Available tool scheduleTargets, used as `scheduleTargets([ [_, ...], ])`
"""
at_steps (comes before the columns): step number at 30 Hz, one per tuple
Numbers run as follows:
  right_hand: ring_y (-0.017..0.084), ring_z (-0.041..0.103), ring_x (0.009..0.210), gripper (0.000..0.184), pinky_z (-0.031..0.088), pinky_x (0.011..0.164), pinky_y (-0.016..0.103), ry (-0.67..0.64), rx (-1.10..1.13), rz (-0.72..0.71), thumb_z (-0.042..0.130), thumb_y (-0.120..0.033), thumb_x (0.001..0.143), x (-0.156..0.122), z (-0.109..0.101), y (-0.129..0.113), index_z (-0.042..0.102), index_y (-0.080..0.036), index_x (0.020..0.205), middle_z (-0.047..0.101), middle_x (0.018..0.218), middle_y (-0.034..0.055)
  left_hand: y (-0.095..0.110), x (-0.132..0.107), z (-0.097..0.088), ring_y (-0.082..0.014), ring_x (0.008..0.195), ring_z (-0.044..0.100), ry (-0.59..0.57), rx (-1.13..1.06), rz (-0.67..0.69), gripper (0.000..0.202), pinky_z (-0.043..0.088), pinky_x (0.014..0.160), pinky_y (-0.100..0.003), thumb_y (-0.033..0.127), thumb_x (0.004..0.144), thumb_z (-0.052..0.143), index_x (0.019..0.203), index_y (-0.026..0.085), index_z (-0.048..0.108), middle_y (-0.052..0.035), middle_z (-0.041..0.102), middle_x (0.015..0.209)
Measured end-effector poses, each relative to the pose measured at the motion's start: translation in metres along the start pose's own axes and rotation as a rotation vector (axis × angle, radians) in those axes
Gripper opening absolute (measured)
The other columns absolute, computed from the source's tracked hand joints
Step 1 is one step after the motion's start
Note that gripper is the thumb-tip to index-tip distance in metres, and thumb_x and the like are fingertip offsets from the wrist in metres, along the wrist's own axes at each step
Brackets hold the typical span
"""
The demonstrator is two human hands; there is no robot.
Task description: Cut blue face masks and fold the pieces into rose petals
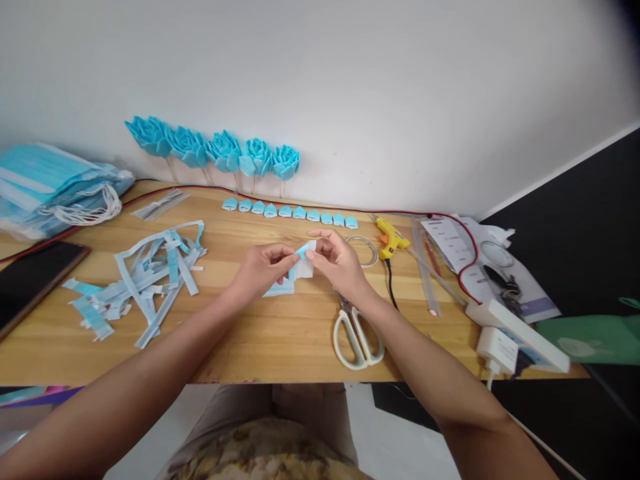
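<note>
Between my two hands is a small blue-and-white piece of mask fabric, partly folded over. My left hand pinches its left side between thumb and fingers. On the other side my right hand grips it, thumb in front. Another light blue fabric piece lies on the table below my left fingers. White-handled scissors rest under my right wrist, their blades mostly hidden. Beyond my hands runs a row of several small folded blue petals.
Several blue fabric flowers on sticks lean on the wall. Cut strips, a phone and bagged masks lie left. A yellow glue gun, wire coil, papers and power strip sit right.
</note>
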State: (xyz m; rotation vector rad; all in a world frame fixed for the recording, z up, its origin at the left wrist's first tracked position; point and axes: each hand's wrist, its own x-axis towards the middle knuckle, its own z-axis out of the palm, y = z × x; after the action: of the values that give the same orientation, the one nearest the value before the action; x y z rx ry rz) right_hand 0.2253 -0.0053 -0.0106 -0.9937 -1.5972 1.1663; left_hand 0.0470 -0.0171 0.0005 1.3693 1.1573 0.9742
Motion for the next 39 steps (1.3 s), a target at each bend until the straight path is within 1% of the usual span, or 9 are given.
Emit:
scheduleTargets([
  [7, 0.010, 0.049, 0.062, 0.039, 0.042, 0.059, 0.023, -0.016, -0.040, -0.019, 0.063, -0.031, 0.084, 0.001, 0.000, 0.004, 0.053, -0.024, 0.121, 0.048, 0.069, -0.0060, 0.000, -0.001, 0.000, -0.0055, 0.040, 0.042, -0.022, -0.014, -0.011, 0.020, 0.032, 0.041, -0.018, 0.034, 0.075, 0.067, 0.071, 0.015, 0.066, 0.0060, 0.051, 0.045],
  [10, 0.013, 0.057, 0.072, 0.037, 0.048, 0.068, 0.027, 0.018, -0.144, -0.080, 0.058, -0.030, 0.086, 0.000, -0.001, 0.000, 0.053, -0.024, 0.122, 0.058, 0.080, -0.0020, -0.002, 0.000, -0.002, -0.0048, 0.039, 0.041, -0.034, -0.120, -0.069, 0.022, 0.031, 0.040, -0.018, 0.034, 0.072, 0.071, 0.065, 0.014, 0.066, 0.0053, 0.052, 0.045],
  [12, 0.018, 0.061, 0.093, 0.037, 0.051, 0.082, 0.034, 0.052, -0.286, -0.204, 0.055, -0.029, 0.087, -0.001, -0.004, -0.006, 0.052, -0.025, 0.124, 0.063, 0.102, 0.0039, -0.004, 0.003, -0.004, -0.0056, 0.042, 0.045, -0.033, -0.294, -0.127, 0.024, 0.035, 0.042, -0.019, 0.035, 0.069, 0.075, 0.063, 0.013, 0.066, 0.0034, 0.056, 0.051],
  [15, 0.025, 0.049, 0.124, 0.045, 0.040, 0.104, 0.048, 0.008, -0.544, -0.494, 0.052, -0.023, 0.086, -0.002, -0.009, -0.017, 0.048, -0.027, 0.131, 0.054, 0.133, 0.0077, -0.004, 0.005, -0.006, -0.0073, 0.050, 0.050, -0.039, -0.590, -0.177, 0.026, 0.040, 0.045, -0.019, 0.035, 0.064, 0.081, 0.069, 0.013, 0.068, 0.0010, 0.060, 0.060],
  [18, 0.029, 0.037, 0.136, 0.055, 0.030, 0.111, 0.055, -0.077, -0.750, -0.698, 0.053, -0.018, 0.083, -0.002, -0.011, -0.020, 0.043, -0.029, 0.135, 0.046, 0.142, 0.0070, -0.003, 0.006, -0.007, -0.0072, 0.053, 0.051, -0.034, -0.722, -0.187, 0.029, 0.041, 0.046, -0.019, 0.033, 0.059, 0.085, 0.070, 0.011, 0.069, 0.0006, 0.060, 0.061],
  [21, 0.029, 0.031, 0.139, 0.049, 0.031, 0.111, 0.054, -0.113, -0.885, -0.754, 0.055, -0.016, 0.084, -0.001, -0.010, -0.015, 0.049, -0.029, 0.131, 0.045, 0.143, 0.0068, -0.002, 0.004, -0.005, -0.0067, 0.053, 0.051, -0.034, -0.755, -0.184, 0.029, 0.041, 0.047, -0.018, 0.033, 0.057, 0.087, 0.068, 0.012, 0.069, 0.0016, 0.058, 0.061],
  [25, 0.027, 0.039, 0.133, 0.020, 0.036, 0.107, 0.050, -0.080, -0.876, -0.762, 0.058, -0.017, 0.086, 0.001, -0.008, -0.007, 0.064, -0.028, 0.102, 0.054, 0.133, 0.0036, -0.005, 0.002, -0.003, -0.0078, 0.058, 0.053, -0.065, -0.687, -0.143, 0.025, 0.042, 0.049, -0.019, 0.033, 0.063, 0.083, 0.068, 0.012, 0.071, -0.0001, 0.061, 0.065],
  [28, 0.026, 0.047, 0.124, 0.007, 0.038, 0.105, 0.048, -0.037, -0.767, -0.716, 0.062, -0.022, 0.086, 0.001, -0.007, -0.006, 0.066, -0.027, 0.086, 0.059, 0.123, 0.0029, -0.009, 0.001, -0.001, -0.0081, 0.057, 0.052, -0.034, -0.574, -0.101, 0.023, 0.041, 0.051, -0.020, 0.034, 0.067, 0.081, 0.070, 0.013, 0.071, -0.0007, 0.062, 0.066],
  [39, 0.019, 0.061, 0.105, 0.004, 0.045, 0.096, 0.038, 0.047, -0.442, -0.356, 0.063, -0.022, 0.084, 0.000, -0.002, -0.004, 0.064, -0.023, 0.081, 0.065, 0.110, 0.0045, -0.013, 0.005, -0.002, -0.0072, 0.046, 0.048, 0.048, -0.320, -0.058, 0.027, 0.036, 0.049, -0.023, 0.041, 0.071, 0.074, 0.069, 0.015, 0.068, 0.0013, 0.059, 0.059],
])
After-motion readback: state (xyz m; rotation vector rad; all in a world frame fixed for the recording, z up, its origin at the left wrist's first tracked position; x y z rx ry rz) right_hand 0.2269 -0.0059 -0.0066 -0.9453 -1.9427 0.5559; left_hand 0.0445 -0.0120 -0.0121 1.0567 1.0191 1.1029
